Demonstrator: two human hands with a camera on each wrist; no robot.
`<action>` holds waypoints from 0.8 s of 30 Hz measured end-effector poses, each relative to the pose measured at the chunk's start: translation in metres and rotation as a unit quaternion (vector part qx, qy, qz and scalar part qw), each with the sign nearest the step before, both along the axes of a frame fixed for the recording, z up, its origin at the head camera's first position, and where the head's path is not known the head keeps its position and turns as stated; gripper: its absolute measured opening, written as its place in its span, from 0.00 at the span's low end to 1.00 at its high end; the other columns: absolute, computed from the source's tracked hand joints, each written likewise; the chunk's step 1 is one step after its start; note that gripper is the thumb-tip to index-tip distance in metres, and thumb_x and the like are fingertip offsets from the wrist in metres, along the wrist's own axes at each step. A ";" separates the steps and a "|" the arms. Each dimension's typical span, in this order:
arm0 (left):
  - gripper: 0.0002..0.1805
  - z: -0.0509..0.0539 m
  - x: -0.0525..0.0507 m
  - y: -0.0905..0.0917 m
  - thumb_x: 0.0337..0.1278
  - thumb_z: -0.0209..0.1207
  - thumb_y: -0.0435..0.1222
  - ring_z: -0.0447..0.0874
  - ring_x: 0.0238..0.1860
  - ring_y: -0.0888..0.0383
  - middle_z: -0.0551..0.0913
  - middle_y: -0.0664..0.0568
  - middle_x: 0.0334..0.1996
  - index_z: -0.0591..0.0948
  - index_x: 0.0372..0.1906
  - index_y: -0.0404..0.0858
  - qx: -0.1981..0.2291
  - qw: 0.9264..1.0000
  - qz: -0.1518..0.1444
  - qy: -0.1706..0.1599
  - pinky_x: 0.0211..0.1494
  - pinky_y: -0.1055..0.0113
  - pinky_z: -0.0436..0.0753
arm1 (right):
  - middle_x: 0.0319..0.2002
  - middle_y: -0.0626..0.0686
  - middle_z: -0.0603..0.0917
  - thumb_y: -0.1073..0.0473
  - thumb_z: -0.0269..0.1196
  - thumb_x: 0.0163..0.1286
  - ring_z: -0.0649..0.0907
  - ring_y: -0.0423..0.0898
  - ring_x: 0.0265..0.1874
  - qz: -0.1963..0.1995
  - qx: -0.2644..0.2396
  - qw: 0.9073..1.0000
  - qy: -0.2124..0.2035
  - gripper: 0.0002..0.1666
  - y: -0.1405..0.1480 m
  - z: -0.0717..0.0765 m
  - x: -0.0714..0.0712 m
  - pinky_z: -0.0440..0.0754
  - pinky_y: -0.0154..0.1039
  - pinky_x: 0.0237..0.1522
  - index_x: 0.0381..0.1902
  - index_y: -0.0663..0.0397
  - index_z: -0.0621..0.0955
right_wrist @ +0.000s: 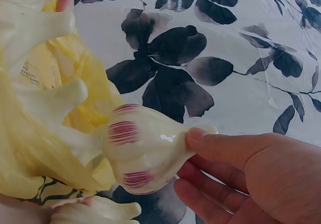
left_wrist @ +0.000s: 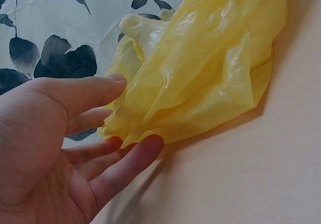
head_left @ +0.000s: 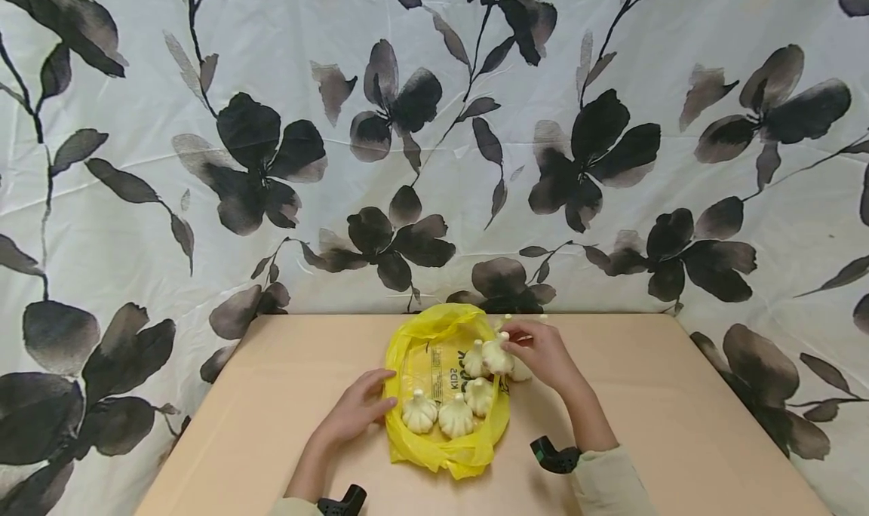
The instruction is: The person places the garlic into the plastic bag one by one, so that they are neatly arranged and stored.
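My right hand (head_left: 538,354) pinches a white garlic bulb (right_wrist: 145,148) by its stem, over the right rim of a yellow plastic bag (head_left: 448,462). Purple streaks mark this bulb in the right wrist view. Inside the open-mouthed bag sit several more garlic bulbs (head_left: 456,416), mostly along its near and right sides. At the bag's left side, my left hand (head_left: 356,408) touches the plastic with its fingertips. Its thumb and fingers are spread apart in the left wrist view, with the bag's edge between them. How firmly they touch is unclear.
Another garlic bulb (head_left: 520,371) lies on the table (head_left: 305,350) just right of the bag, partly hidden. Small pale tips show behind my right hand. A white cloth with dark flowers (head_left: 434,146) hangs beyond the table's far edge.
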State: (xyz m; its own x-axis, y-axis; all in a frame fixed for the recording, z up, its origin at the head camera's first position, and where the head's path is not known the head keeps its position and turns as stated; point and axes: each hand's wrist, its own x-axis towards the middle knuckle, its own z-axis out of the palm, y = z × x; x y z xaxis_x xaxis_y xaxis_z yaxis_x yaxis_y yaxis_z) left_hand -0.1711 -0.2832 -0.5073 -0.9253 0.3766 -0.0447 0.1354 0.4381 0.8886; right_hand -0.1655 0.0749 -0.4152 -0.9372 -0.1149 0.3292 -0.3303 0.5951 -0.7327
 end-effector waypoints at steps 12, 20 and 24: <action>0.28 0.003 0.002 0.001 0.62 0.61 0.43 0.63 0.71 0.41 0.65 0.46 0.71 0.72 0.66 0.45 -0.007 1.000 0.015 0.003 0.71 0.43 0.64 | 0.38 0.52 0.86 0.64 0.69 0.59 0.84 0.46 0.38 0.017 0.002 1.000 -0.007 0.13 -0.019 0.000 -0.005 0.86 0.40 0.42 0.43 0.55 0.85; 0.28 0.002 0.000 -0.001 0.62 0.61 0.43 0.63 0.71 0.41 0.64 0.45 0.71 0.72 0.66 0.45 0.002 1.000 0.014 -0.004 0.70 0.44 0.67 | 0.38 0.50 0.86 0.63 0.69 0.59 0.85 0.45 0.38 0.024 -0.001 1.000 -0.013 0.12 -0.031 -0.004 -0.005 0.86 0.40 0.42 0.42 0.53 0.84; 0.28 0.001 -0.001 -0.001 0.62 0.61 0.44 0.63 0.71 0.40 0.64 0.45 0.71 0.71 0.66 0.45 0.003 1.000 0.008 -0.006 0.70 0.44 0.67 | 0.37 0.49 0.86 0.63 0.69 0.59 0.85 0.45 0.38 0.028 -0.001 1.000 -0.012 0.12 -0.035 -0.006 -0.005 0.86 0.39 0.42 0.42 0.52 0.85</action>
State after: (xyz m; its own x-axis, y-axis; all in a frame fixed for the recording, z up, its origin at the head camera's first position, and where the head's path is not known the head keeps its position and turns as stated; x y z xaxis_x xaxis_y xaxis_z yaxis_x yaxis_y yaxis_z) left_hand -0.1717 -0.2844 -0.5064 -0.9305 0.3622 -0.0545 0.1171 0.4351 0.8927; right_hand -0.1704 0.0395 -0.4210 -0.9370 -0.1659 0.3075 -0.3453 0.5743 -0.7423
